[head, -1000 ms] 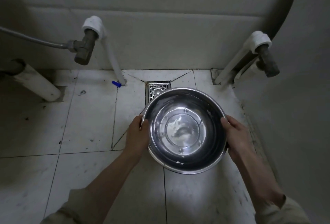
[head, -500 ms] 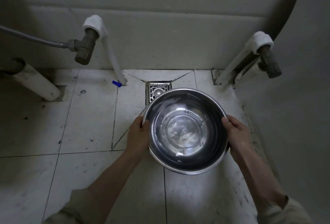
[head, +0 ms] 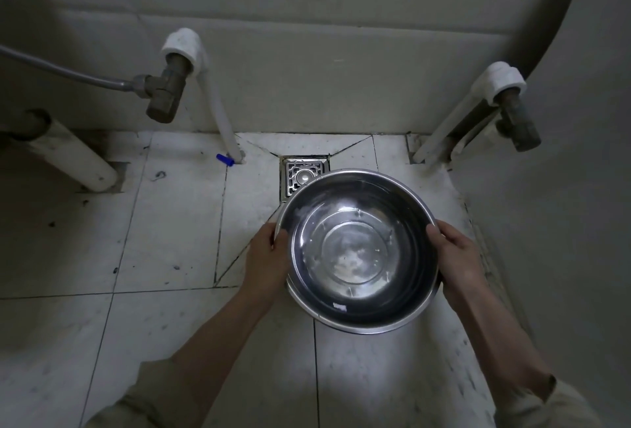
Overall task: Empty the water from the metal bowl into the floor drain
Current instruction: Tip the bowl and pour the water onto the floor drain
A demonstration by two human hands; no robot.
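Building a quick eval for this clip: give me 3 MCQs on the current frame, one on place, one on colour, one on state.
1. Where is the floor drain relative to the metal bowl?
A. Just past the bowl's far rim, partly hidden by it
B. Left of the person's left sleeve
C. Beside the right wall pipe

2. What colour is the small cap on the floor by the white pipe?
A. Red
B. Blue
C. Yellow

3. How is the bowl held?
A. One hand under its base
B. Resting on the floor, untouched
C. Left hand and right hand on opposite sides of the rim, opening facing up

Answers:
1 A, the grate shows just above the far rim, which covers its near edge.
2 B, the cap is clearly blue against the pale tile.
3 C, both hands have a grip on the rim and the inside is fully visible.
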